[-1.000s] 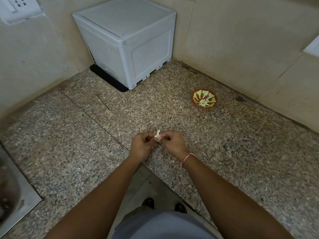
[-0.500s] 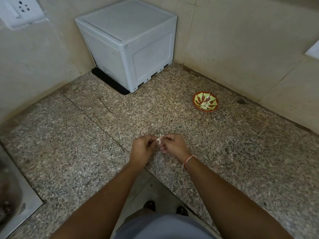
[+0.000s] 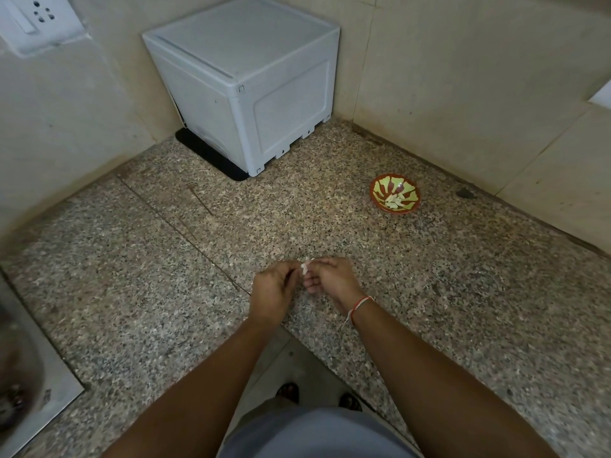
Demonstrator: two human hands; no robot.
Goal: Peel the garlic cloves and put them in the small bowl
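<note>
A small pale garlic clove point(image 3: 304, 266) with papery skin sits between the fingertips of both hands, just above the near part of the speckled granite counter point(image 3: 139, 285). My left hand point(image 3: 272, 292) pinches it from the left and my right hand point(image 3: 332, 280) pinches it from the right, fingers curled. The small red and green patterned bowl point(image 3: 383, 186) stands on the counter at the back right, well beyond my right hand. Several pale peeled cloves point(image 3: 393, 201) lie in it.
A grey-white plastic box point(image 3: 244, 81) fills the back corner against the tiled walls. A steel sink point(image 3: 29, 391) is set into the counter at the far left. A wall socket point(image 3: 36, 18) is at the upper left. The counter's inner corner edge runs below my wrists.
Both hands stay together on the clove, with the fingers working slightly at its skin. The camera has tilted a little, so the box and bowl sit lower in view.
</note>
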